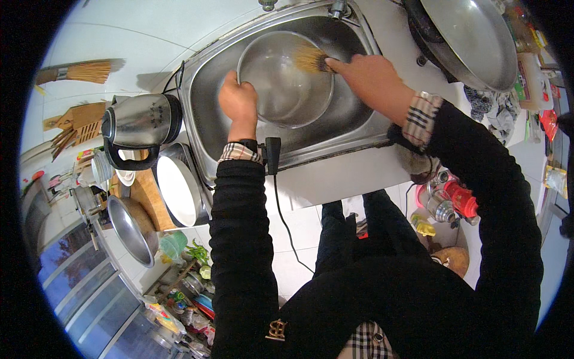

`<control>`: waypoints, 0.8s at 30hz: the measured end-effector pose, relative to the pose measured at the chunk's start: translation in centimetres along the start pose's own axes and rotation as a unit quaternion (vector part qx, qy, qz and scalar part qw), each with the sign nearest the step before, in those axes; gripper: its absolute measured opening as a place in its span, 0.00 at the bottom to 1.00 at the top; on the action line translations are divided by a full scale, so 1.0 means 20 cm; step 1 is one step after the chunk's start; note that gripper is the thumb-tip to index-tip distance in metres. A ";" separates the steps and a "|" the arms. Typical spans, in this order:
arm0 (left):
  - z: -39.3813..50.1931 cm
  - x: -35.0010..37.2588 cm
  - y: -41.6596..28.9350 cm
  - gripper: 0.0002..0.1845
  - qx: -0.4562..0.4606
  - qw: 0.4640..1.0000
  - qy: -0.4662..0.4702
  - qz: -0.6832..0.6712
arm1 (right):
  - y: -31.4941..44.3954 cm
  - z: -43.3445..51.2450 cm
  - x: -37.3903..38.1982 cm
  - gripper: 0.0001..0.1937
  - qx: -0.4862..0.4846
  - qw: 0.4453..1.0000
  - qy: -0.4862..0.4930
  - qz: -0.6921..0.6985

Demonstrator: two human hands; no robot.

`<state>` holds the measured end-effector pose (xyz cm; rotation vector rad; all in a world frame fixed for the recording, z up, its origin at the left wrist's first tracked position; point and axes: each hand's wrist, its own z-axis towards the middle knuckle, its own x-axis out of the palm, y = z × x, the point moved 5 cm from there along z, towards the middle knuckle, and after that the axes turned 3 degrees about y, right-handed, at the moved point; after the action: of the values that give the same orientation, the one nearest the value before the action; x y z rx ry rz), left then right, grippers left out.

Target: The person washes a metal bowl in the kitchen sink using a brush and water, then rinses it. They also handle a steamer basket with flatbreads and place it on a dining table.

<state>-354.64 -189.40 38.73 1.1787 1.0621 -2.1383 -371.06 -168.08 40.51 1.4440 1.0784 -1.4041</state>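
Note:
A round metal basin (pixel 287 103) rests tilted in the stainless steel sink (pixel 354 96). My left hand (pixel 240 98) grips the basin's rim at its left side, thumb over the edge. In my right hand (pixel 372 83) is a straw-coloured bristle brush (pixel 309 59), held by its dark bound end, with the bristles over the basin's upper right inside. Whether the bristles touch the metal cannot be told. The brush's grip end is hidden by my fingers. Above the sink's far rim is a metal faucet (pixel 338 9).
Left of the sink stand an electric kettle (pixel 143 119), a white oval dish (pixel 178 190) and a metal bowl (pixel 132 229). A large wok (pixel 477 40) leans at the upper right. A black cable (pixel 287 229) hangs near my left wrist. Another brush (pixel 87 72) hangs at the wall.

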 end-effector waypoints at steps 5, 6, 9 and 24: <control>0.06 -0.01 -0.05 0.09 0.044 0.997 0.060 0.014 | 0.12 0.15 0.25 0.16 0.014 0.985 0.166 0.035; 0.05 -0.01 -0.04 0.11 0.022 0.996 0.083 0.013 | 0.15 0.13 0.30 0.16 0.007 0.979 0.191 0.067; -0.07 -0.05 -0.04 0.19 0.040 0.998 0.049 0.020 | 0.18 0.11 0.38 0.16 0.028 0.963 0.247 0.102; -0.29 -0.09 -0.03 0.31 0.009 0.999 0.030 -0.025 | 0.40 0.07 0.29 0.14 0.089 0.663 0.416 0.616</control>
<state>-351.33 -184.25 38.72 1.2434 1.1126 -2.1673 -363.83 -171.49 34.58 2.3260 0.1373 0.2196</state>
